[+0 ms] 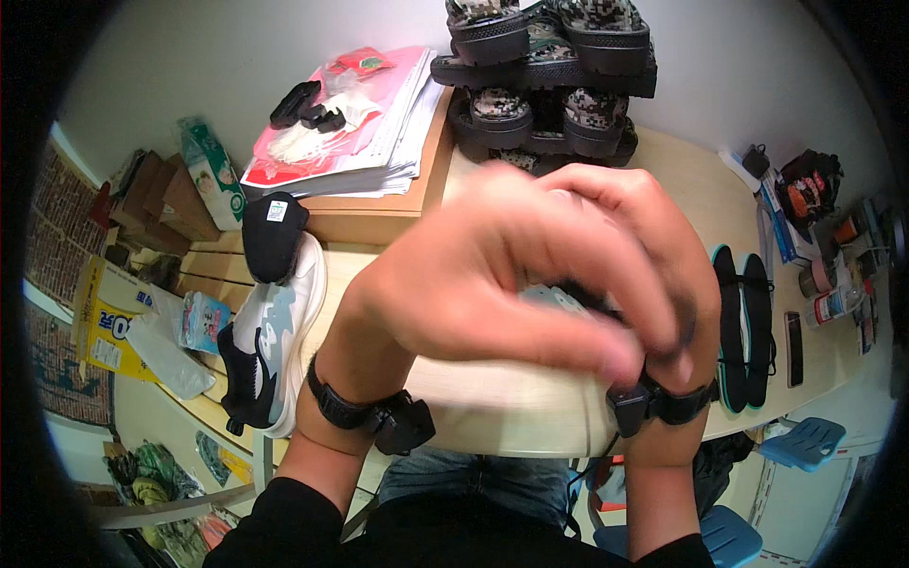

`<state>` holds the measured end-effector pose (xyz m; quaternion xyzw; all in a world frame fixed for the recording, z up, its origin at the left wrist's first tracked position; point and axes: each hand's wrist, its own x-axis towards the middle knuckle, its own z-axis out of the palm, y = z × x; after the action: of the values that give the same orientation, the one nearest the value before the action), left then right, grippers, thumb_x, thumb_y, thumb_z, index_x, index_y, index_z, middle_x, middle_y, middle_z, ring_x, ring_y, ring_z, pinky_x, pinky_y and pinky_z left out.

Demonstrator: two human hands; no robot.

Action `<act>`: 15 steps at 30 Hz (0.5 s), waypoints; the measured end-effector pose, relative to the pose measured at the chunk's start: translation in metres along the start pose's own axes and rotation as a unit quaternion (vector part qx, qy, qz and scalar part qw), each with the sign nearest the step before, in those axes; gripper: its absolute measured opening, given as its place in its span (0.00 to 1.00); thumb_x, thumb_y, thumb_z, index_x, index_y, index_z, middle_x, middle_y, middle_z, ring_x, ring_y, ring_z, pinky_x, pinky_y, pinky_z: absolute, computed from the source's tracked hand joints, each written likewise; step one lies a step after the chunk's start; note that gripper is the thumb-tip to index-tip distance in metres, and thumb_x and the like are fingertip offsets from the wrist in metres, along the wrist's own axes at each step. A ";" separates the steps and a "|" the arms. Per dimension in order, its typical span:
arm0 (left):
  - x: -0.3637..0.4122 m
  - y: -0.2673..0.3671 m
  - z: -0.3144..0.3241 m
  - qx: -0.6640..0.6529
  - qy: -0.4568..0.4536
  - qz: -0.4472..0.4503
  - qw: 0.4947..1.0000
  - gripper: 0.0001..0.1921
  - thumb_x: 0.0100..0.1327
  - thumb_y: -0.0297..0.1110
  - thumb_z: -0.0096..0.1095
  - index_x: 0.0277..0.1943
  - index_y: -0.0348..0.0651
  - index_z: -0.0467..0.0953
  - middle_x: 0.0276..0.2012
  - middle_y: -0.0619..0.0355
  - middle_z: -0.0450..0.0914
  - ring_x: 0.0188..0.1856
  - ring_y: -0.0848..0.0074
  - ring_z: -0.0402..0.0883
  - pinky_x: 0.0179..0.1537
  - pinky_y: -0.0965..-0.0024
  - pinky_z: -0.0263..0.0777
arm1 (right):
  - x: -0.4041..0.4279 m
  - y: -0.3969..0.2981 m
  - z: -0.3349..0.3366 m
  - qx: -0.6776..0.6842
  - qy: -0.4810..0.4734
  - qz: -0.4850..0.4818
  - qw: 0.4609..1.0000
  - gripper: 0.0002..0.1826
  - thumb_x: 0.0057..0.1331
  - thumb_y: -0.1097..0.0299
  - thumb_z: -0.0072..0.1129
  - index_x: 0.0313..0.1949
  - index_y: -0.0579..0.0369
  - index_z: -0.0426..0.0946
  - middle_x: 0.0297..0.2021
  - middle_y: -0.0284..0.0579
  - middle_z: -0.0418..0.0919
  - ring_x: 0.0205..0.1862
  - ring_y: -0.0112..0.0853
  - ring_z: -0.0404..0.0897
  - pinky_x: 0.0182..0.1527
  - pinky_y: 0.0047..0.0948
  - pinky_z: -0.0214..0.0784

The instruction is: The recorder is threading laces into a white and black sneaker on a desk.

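Observation:
My left hand point(511, 277) is raised over the table in front of me, blurred, with its thumb and fingers curved towards each other. Behind it, my right hand point(650, 227) bends inward, its fingers curled. A grey-and-black piece point(554, 297) shows in the gap between the hands; the left hand hides most of it, and I cannot tell how it is held. To the left stands a white, grey and black sneaker point(280, 348). A black padded flap point(273, 238) with a small label, seemingly its tongue, lies over the toe. Both wrists wear black straps with small black devices.
Camouflage shoes point(547, 78) with black soles are stacked at the back. Papers point(383, 156) and small black parts lie on a cardboard box point(369, 221). Black teal-edged insoles point(744, 330), a phone point(794, 348) and a plastic bottle point(834, 307) are on the right.

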<state>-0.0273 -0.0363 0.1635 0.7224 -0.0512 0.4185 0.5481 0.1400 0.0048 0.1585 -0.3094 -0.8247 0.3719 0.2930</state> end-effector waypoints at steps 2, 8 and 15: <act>-0.002 0.013 -0.002 0.106 -0.122 -0.108 0.981 0.14 0.59 0.32 0.70 0.43 0.31 0.81 0.42 0.40 0.83 0.45 0.54 0.84 0.47 0.60 0.77 | 0.001 0.005 -0.001 0.051 0.025 -0.043 0.997 0.10 0.66 0.71 0.56 0.44 0.64 0.78 0.32 0.48 0.83 0.34 0.27 0.81 0.40 0.26 0.73; -0.025 0.012 -0.048 0.084 0.009 -0.199 0.976 0.18 0.66 0.38 0.60 0.46 0.27 0.78 0.41 0.39 0.83 0.41 0.60 0.85 0.44 0.63 0.78 | -0.006 0.011 -0.013 0.149 0.026 -0.063 0.986 0.16 0.59 0.86 0.42 0.41 0.69 0.79 0.33 0.45 0.82 0.36 0.27 0.80 0.43 0.24 0.73; -0.029 -0.044 -0.072 0.353 0.033 -0.344 0.870 0.19 0.57 0.28 0.65 0.53 0.40 0.78 0.33 0.54 0.81 0.35 0.73 0.80 0.40 0.69 0.74 | -0.016 0.000 -0.015 0.284 0.108 -0.270 0.914 0.17 0.65 0.68 0.48 0.45 0.71 0.73 0.34 0.56 0.78 0.34 0.39 0.79 0.40 0.35 0.74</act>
<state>-0.0617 0.0304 0.1148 0.8252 0.3695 0.2175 0.3676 0.1605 -0.0001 0.1626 -0.0171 -0.6999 0.4613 0.5450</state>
